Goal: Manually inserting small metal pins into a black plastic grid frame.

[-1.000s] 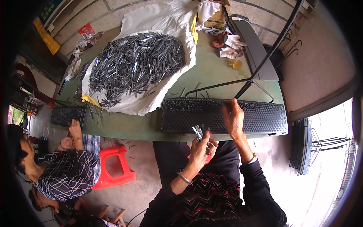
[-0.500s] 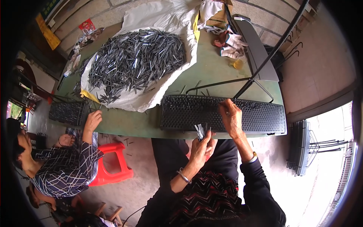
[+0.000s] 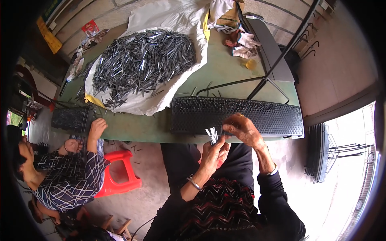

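Note:
A fan of thin dark strips (image 3: 212,135) with shiny tips is gripped between the thumb and fingers of my left hand (image 3: 214,155), over my lap at the table's near edge. Close to those strips, my right hand (image 3: 246,131) has its fingers curled and pinched together. Its fingertips are slightly smeared, and what they hold cannot be made out. Beyond both hands lies a long black perforated panel (image 3: 261,118) with many small holes and a bent black rod frame (image 3: 257,82) rising from it. Strips seem to fill part of its left and upper area.
A big heap of dark strips (image 3: 144,66) lies on a white sack (image 3: 161,105) on the green table (image 3: 132,126). Gloves (image 3: 246,45) rest at the far right. At left, a co-worker's hand (image 3: 97,128) is beside a smaller panel (image 3: 70,119), near a red stool (image 3: 120,172).
My right hand has come off the perforated panel's middle and moved down and left to the strips in my left hand. My left hand has barely moved and still grips the strips.

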The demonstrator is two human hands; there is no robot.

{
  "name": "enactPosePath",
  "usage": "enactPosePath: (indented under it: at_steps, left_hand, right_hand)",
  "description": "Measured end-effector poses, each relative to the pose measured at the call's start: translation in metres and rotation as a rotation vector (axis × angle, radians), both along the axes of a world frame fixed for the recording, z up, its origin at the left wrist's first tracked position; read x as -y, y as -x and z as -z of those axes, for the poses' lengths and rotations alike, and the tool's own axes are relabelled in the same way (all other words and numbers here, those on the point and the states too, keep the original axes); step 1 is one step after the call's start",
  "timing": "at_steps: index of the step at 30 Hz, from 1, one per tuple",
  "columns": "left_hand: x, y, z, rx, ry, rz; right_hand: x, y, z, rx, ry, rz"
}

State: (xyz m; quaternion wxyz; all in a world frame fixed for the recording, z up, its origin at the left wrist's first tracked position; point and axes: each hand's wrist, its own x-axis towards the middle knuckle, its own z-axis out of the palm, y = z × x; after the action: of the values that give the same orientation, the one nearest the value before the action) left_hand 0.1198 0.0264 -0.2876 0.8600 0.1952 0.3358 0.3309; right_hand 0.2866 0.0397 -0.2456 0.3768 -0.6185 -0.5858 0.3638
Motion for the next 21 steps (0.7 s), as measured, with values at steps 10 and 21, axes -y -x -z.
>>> enactPosePath:
  at_steps: [10,21]
  left_hand:
    - [0.002,-0.004,0.011,-0.009,-0.067,0.158]
    - [-0.002,-0.01,0.004,-0.004,0.165,0.148]
  right_hand:
    - [0.003,-0.011,0.006,0.002,-0.2,0.41]
    - [-0.025,-0.005,0.044,0.351,-0.455,0.468]
